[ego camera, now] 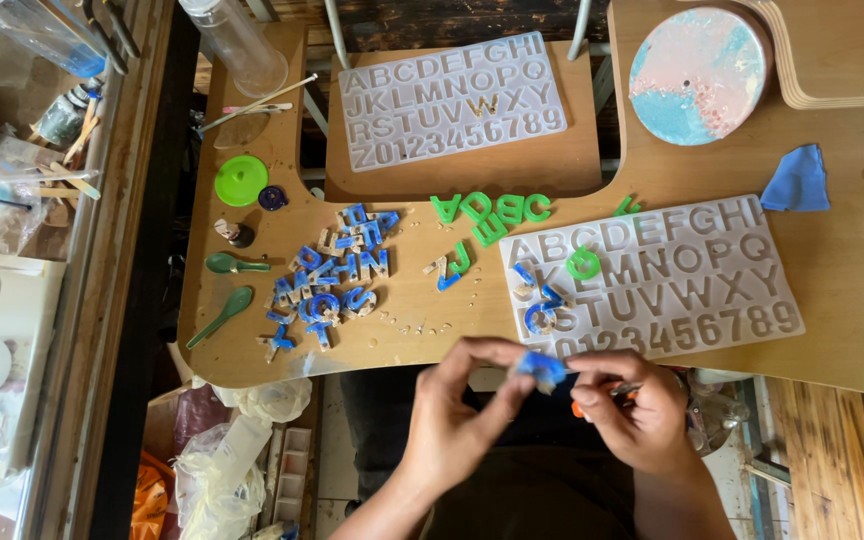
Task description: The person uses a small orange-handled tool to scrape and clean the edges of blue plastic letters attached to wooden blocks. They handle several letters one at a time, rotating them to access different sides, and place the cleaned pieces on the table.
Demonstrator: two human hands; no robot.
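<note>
A curved wooden worktable (402,345) is spreading out under the camera. Just below its near edge, the left hand (455,420) and right hand (632,410) are meeting, fingertips pinching a small blue resin letter piece (540,368) between them, wrists angling inward.

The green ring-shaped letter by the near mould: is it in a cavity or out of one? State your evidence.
Out. The green ring letter lies on top of the near mould, slightly askew across the cavity rows rather than sunk in one.
</note>
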